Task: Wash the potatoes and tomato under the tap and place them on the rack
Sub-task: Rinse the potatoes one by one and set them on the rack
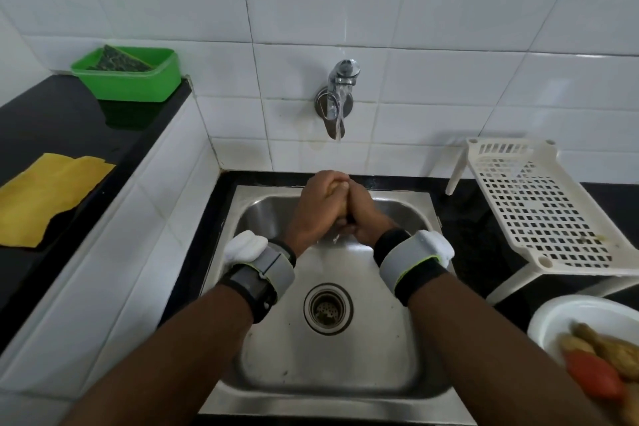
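Both hands are over the back half of the sink (345,367), directly under the tap (340,79). Water (338,124) is running and lands on the knuckles.

Grip: left hand (313,211) and right hand (364,216) are pressed together, with fingers curled and interlocked at the top, clamped on one potato (335,187). The potato sits between the two palms and is almost fully covered. Only a pale yellow sliver shows, between the fingertips at the top and along the seam where the palms meet. I can't tell its shape or which way it lies. Water drips off the heels of the hands toward the drain (328,308).

Each wrist has a grey and black band with a white pad: left (266,270), right (411,261).

The white slotted rack (539,211) stands on the black counter (477,235) to the right of the sink, its far end against the back wall, well apart from the hands.

A white bowl (553,315) sits at the counter's front right, just in front of the rack. It holds more potatoes (608,346) with the tomato (591,373) lying against them. That corner is blurred, so there's no count.

On the raised counter left of the sink:
- A green tub (138,83) sits at the back corner with a dark scrub pad (121,60) inside.
- A yellow cloth (45,197) lies flat near the left edge.
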The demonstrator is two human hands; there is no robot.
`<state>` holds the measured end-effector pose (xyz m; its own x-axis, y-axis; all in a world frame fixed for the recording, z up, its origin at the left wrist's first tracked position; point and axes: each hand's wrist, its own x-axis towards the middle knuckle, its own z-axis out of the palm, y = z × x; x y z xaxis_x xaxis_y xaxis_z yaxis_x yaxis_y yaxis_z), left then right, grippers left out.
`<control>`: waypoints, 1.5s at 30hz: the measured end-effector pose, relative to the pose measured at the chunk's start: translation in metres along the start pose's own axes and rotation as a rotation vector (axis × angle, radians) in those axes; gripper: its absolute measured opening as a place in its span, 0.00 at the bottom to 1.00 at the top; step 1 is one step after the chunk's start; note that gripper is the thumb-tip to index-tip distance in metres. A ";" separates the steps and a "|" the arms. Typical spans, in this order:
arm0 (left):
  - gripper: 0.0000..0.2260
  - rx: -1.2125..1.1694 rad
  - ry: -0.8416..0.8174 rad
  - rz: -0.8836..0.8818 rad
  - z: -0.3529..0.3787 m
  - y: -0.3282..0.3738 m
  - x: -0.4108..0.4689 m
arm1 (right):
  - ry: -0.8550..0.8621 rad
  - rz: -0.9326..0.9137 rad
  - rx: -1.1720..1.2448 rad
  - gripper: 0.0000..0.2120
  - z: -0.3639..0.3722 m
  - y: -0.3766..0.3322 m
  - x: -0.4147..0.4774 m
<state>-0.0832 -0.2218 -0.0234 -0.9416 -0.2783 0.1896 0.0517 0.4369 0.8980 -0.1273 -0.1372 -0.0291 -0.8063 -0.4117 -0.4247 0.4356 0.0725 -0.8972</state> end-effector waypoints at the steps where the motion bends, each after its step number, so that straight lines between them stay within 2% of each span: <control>1: 0.08 0.022 0.022 0.061 0.000 -0.002 -0.001 | -0.020 0.011 0.031 0.20 0.001 -0.002 -0.002; 3: 0.09 0.034 0.110 0.085 0.003 -0.004 0.000 | 0.020 -0.046 -0.025 0.20 0.006 -0.002 -0.005; 4: 0.10 0.012 0.163 0.039 0.004 -0.001 0.002 | 0.093 -0.120 -0.145 0.20 0.009 -0.002 -0.007; 6: 0.10 -0.050 0.240 -0.090 0.006 0.007 0.004 | 0.235 -0.318 -0.435 0.21 0.012 0.000 -0.010; 8: 0.12 -0.113 0.275 -0.271 0.008 0.007 0.013 | 0.258 -0.471 -0.586 0.21 0.012 0.004 -0.015; 10: 0.15 -0.212 0.285 -0.454 0.007 0.007 0.022 | 0.249 -0.634 -0.791 0.23 0.009 0.010 -0.017; 12: 0.16 -0.369 0.267 -0.623 0.005 0.010 0.027 | 0.273 -0.711 -0.938 0.23 0.005 0.017 -0.017; 17: 0.13 -0.479 0.186 -0.713 0.009 0.016 0.016 | 0.344 -0.832 -1.093 0.23 -0.002 0.009 -0.019; 20: 0.14 -0.507 0.197 -0.632 0.015 0.018 0.008 | 0.360 -0.723 -1.097 0.17 -0.003 0.000 -0.011; 22: 0.17 -0.489 0.179 -0.522 0.018 0.019 0.001 | 0.382 -0.709 -1.048 0.22 -0.001 -0.003 -0.008; 24: 0.14 -0.419 0.169 -0.400 0.015 0.022 -0.004 | 0.355 -0.634 -0.928 0.24 0.002 -0.005 -0.007; 26: 0.12 -0.271 0.145 -0.240 0.009 0.021 -0.006 | 0.291 -0.341 -0.561 0.17 0.001 -0.012 -0.003; 28: 0.10 -0.190 0.147 -0.092 0.007 0.016 -0.005 | 0.124 -0.050 -0.133 0.17 -0.001 -0.020 -0.004; 30: 0.07 -0.175 0.192 -0.051 0.007 0.014 -0.001 | 0.068 -0.007 -0.070 0.20 0.002 -0.022 -0.009; 33: 0.06 -0.295 0.264 -0.221 0.008 0.021 0.011 | 0.235 -0.217 -0.362 0.24 0.010 -0.020 -0.011; 35: 0.05 -0.436 0.271 -0.375 0.009 0.023 0.020 | 0.322 -0.370 -0.607 0.20 0.011 -0.014 -0.011; 38: 0.08 -0.672 0.269 -0.637 0.010 0.027 0.030 | 0.368 -0.467 -0.606 0.18 0.010 -0.004 -0.014; 40: 0.10 -0.743 0.270 -0.749 0.010 0.029 0.031 | 0.390 -0.602 -0.595 0.19 0.011 0.003 -0.015; 42: 0.11 -0.740 0.257 -0.798 0.011 0.029 0.028 | 0.415 -0.768 -0.671 0.23 0.010 0.007 -0.014; 45: 0.12 -0.749 0.143 -0.819 0.009 0.029 0.019 | 0.458 -0.896 -0.821 0.23 0.002 0.008 -0.008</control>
<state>-0.1031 -0.2067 0.0024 -0.7388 -0.3627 -0.5680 -0.3338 -0.5352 0.7759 -0.1163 -0.1353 -0.0328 -0.8213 -0.2724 0.5013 -0.5624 0.5344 -0.6310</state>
